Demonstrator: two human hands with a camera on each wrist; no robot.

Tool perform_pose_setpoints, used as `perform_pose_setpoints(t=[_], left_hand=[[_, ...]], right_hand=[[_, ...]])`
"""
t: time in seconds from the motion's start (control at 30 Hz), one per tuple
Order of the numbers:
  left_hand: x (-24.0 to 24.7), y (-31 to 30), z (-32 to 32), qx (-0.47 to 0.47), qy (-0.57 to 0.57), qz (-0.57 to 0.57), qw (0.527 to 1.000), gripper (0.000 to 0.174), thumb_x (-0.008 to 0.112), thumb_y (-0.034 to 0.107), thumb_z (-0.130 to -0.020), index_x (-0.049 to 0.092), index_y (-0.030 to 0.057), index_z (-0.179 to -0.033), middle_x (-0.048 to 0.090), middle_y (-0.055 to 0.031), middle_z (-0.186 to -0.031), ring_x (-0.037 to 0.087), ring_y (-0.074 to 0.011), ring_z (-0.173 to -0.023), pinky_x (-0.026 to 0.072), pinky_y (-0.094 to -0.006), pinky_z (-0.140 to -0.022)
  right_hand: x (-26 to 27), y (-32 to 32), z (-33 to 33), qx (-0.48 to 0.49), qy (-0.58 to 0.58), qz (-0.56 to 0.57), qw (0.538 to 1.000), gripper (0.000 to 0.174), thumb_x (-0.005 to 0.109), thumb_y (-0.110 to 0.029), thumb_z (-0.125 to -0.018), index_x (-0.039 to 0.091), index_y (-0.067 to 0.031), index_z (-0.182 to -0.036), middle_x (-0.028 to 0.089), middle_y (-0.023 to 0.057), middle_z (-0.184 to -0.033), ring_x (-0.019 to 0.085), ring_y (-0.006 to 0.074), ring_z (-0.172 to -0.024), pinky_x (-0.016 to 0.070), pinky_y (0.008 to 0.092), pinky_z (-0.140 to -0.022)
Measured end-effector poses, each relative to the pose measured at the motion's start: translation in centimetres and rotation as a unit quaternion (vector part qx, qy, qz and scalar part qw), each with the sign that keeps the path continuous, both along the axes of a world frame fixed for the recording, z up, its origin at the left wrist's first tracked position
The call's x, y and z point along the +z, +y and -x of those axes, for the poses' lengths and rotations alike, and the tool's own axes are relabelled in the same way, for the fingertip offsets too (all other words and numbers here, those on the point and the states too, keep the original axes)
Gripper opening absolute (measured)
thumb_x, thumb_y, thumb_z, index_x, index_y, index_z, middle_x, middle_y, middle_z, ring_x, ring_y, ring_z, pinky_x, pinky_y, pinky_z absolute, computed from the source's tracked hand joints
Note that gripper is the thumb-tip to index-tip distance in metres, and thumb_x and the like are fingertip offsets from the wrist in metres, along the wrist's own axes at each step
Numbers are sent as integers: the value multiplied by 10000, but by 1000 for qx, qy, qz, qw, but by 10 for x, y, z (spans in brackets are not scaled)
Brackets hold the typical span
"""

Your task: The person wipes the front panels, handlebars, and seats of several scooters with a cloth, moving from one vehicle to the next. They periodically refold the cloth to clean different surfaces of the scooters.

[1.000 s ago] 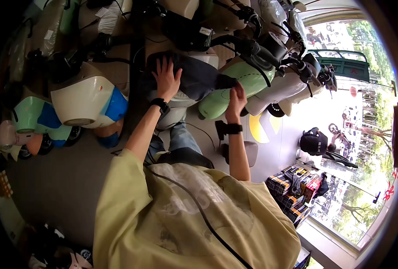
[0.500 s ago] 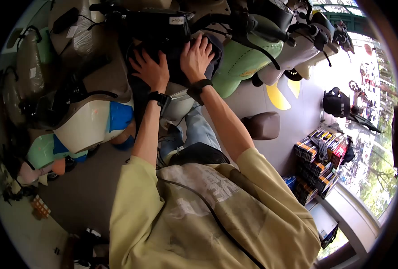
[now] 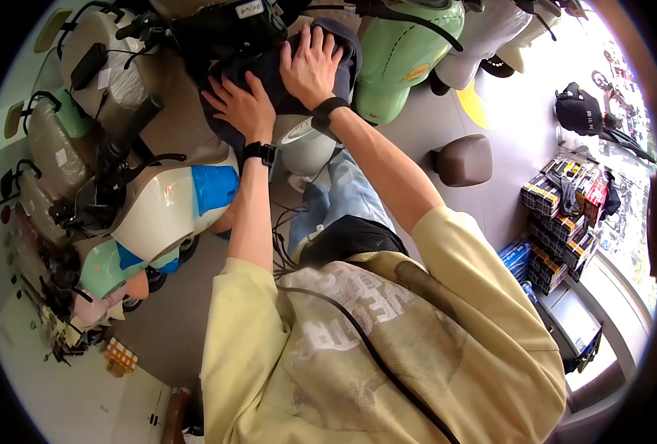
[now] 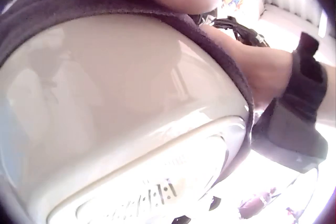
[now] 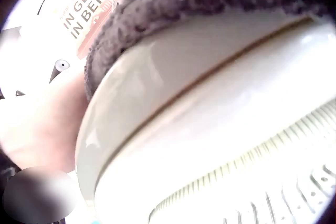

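Both hands [image 3: 247, 111] [image 3: 310, 74], fingers [image 3: 318, 41] spread, rest on dark cloth [image 3: 349, 61].

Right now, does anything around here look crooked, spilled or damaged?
I see no spill or damage. The stacked boxes near the window look slightly uneven, with loose dark items on top. The dark cloth under the left hand and right hand looks a little rumpled.

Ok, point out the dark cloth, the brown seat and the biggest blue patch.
Dark cloth [image 3: 349, 70]: head view, near its right edge.
Brown seat [image 3: 467, 160]: head view, middle of its surface.
Blue patch [image 3: 214, 189]: head view, its middle.
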State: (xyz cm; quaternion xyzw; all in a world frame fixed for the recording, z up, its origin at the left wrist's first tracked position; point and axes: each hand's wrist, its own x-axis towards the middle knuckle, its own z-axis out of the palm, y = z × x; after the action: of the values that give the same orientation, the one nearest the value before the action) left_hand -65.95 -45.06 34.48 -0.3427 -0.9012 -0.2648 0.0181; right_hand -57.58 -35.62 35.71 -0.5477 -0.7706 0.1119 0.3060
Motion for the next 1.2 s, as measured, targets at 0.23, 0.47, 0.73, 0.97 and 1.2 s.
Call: perform_pose_setpoints(t=[0.23, 0.47, 0.73, 0.97, 1.2], left_hand=[[6, -30, -29, -40, -37, -17, 998, 676, 428, 386, -1039, 294, -135, -1448, 196, -335, -1574, 174, -569, -1436, 297, -687, -1077], [-20, -67, -57, -79, -77, -21, 994, 785, 384, 320, -1045, 58, -294, -1410, 38, -505, -1500, 76, -648, -1409, 76, -621, -1189], [2, -24, -19, -40, -52, 20, 998, 786, 398, 408, -1042, 173, -237, -1432, 126, -493, -1492, 146, -653, -1393, 198, -634, -1156], [-6, 7, 21, -40, -22, 35, 998, 704, 432, 516, -1010, 363, -32, -1446, 297, -289, -1540, 206, -574, -1420, 310, -749, -1021], [-9, 3, 22, -66, -3, 17, 998, 651, 441, 487, -1014, 390, -22, -1416, 320, -270, -1532, 227, -539, -1427, 318, -769, -996]], right_hand=[[1, -33, -15, 9, -16, -30, 999, 624, 541, -383, -933, 473, 37, -1390, 489, 207, -1370, 410, 439, -1291, 277, 659, -1062], [3, -61, -28, 30, -32, -10, 999, 662, 545, -390, -935, 446, 52, -1417, 455, 242, -1403, 372, 465, -1327, 252, 697, -1056], [8, -34, -4, 10, -71, -32, 997, 659, 516, -408, -949, 459, 78, -1390, 445, 258, -1407, 379, 485, -1314, 296, 732, -1001], [-5, 4, 19, 11, -37, -60, 997, 647, 574, -406, -845, 546, 82, -1270, 518, 233, -1304, 400, 479, -1287, 290, 718, -1012], [4, -1, 16, 6, -37, -64, 997, 593, 558, -387, -888, 548, 53, -1284, 548, 219, -1304, 459, 448, -1248, 336, 667, -1011]])
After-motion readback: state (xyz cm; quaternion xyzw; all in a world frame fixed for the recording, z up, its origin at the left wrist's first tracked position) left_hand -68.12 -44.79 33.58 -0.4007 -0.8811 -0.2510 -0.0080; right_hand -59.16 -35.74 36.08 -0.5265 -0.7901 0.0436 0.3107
